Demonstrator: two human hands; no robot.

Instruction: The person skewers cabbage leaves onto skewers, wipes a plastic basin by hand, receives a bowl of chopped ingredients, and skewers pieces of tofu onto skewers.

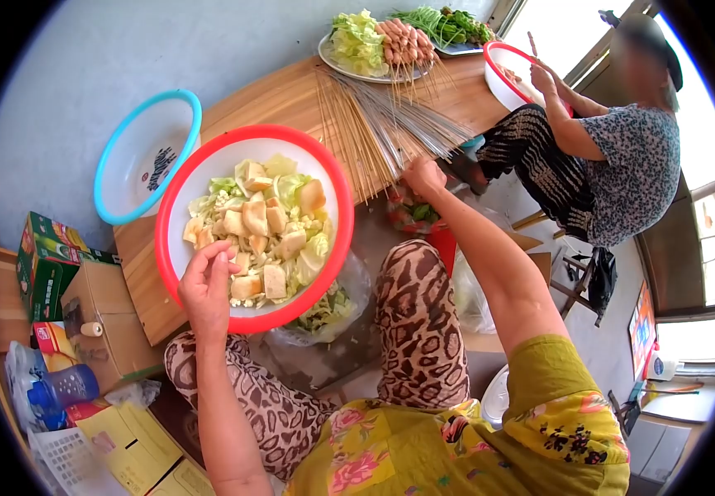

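Note:
A white basin with a red rim [338, 240] holds cut tofu-like chunks [254, 218], cabbage leaves and pale small bits. Over its near left edge is my left hand [206, 285], fingers curled in towards the thumb. Whatever it may pinch is hidden. My right hand [424, 178] is closed at the near ends of a spread of thin skewers [365, 124] lying on the wooden table. Its fingertips seem to grip the skewer ends, though how many is unclear.
A blue-rimmed basin [147, 157] leans by the wall. A plate [330, 58] carries lettuce and skewered sausages [407, 43], beside greens [448, 26]. At right a seated person [630, 157] holds a skewer over another red-rimmed basin [492, 78]. Bagged vegetables [328, 310] sit below the table; boxes [108, 322] stand left.

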